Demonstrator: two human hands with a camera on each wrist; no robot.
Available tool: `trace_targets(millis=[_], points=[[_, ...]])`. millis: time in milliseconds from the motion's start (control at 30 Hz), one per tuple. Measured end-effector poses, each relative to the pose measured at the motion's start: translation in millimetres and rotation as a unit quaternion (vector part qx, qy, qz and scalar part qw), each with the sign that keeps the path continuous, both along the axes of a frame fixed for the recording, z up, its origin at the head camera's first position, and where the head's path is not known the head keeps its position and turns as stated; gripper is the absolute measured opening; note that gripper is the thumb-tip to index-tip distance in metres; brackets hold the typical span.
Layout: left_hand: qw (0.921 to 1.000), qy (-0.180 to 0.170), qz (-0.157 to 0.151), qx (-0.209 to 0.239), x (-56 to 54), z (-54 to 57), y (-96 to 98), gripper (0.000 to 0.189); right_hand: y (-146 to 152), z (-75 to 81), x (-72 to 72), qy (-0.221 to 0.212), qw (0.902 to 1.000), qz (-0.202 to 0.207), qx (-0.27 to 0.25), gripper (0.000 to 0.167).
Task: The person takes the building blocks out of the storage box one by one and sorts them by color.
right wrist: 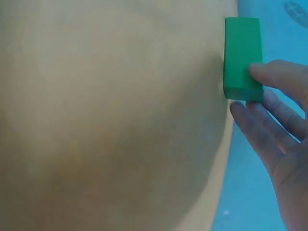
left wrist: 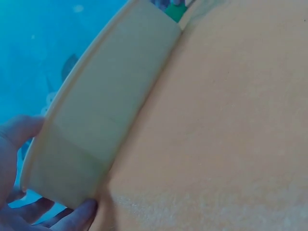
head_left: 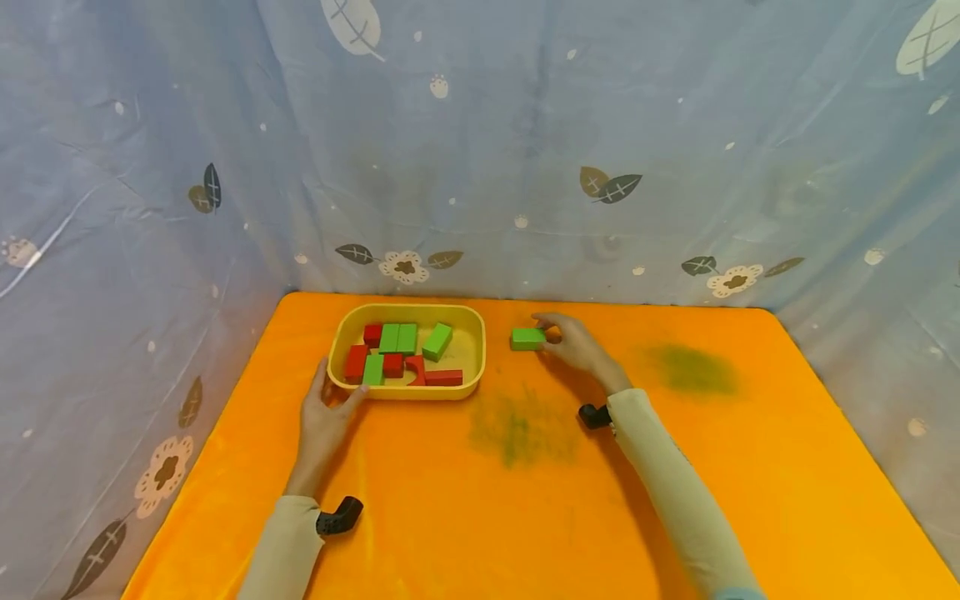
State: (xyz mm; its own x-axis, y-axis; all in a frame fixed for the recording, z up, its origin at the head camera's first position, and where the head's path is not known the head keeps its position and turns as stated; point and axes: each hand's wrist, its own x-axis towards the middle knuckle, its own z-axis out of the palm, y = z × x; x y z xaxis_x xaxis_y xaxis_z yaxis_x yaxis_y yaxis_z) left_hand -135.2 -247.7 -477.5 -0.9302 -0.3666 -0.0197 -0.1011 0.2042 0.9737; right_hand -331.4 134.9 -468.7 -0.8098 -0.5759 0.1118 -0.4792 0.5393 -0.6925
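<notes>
A shallow yellow tray (head_left: 416, 393) stands at the back left of the table, with red and green blocks lying in it. My left hand (head_left: 322, 425) grips the tray's near left corner, its thumb and fingers spread around it. The left wrist view shows the tray's outer wall (left wrist: 106, 91) between thumb and fingers. To the right of the tray, my right hand (head_left: 581, 348) pinches the right end of a green rectangular block (head_left: 527, 339). Seen from the right wrist, the thumb lies on the face of this block (right wrist: 242, 53) while the fingertips are at its end and underside.
An orange cloth (head_left: 450, 517) covers the table and bears dark greenish patches. Behind and to the left hangs a blue-grey patterned curtain (head_left: 510, 125). Inside the tray are several green blocks (head_left: 437, 342), several red blocks (head_left: 444, 377) and a red arch block (head_left: 416, 368).
</notes>
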Motion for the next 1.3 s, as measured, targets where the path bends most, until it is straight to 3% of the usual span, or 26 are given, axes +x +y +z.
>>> trace_targets(millis=[400,600,733,867,1033,1167,1300], points=[[0.9996,-0.006,0.014,-0.023,2.6,7.7,-8.0,0.093,-43.6,42.1,13.2,0.048,0.9980,0.036,-0.019,0.042],[0.9996,0.003,0.018,-0.024,-1.2,8.4,-10.0,0.092,-74.8,51.7,21.7,0.045,0.9953,0.082,-0.024,0.042],[0.9996,0.007,0.017,-0.022,-3.4,6.6,-8.8,0.093,-101.0,55.4,19.1,0.059,0.9918,0.114,-0.005,0.041],[0.9999,0.007,0.007,-0.013,-3.6,2.6,-6.5,0.095,-130.8,51.1,14.9,0.085,0.9856,0.138,0.048,0.043],[0.9998,0.016,0.010,0.003,0.3,-3.6,-2.9,0.094,-159.6,36.3,13.8,0.113,0.9693,0.166,0.142,0.043],[0.9996,0.023,0.017,0.005,0.5,-4.0,0.3,0.092,-170.9,26.4,10.8,0.132,0.9581,0.159,0.198,0.045],[0.9996,0.019,0.019,0.000,-0.3,-2.0,0.3,0.092,-174.8,23.2,10.0,0.142,0.9551,0.147,0.215,0.041]])
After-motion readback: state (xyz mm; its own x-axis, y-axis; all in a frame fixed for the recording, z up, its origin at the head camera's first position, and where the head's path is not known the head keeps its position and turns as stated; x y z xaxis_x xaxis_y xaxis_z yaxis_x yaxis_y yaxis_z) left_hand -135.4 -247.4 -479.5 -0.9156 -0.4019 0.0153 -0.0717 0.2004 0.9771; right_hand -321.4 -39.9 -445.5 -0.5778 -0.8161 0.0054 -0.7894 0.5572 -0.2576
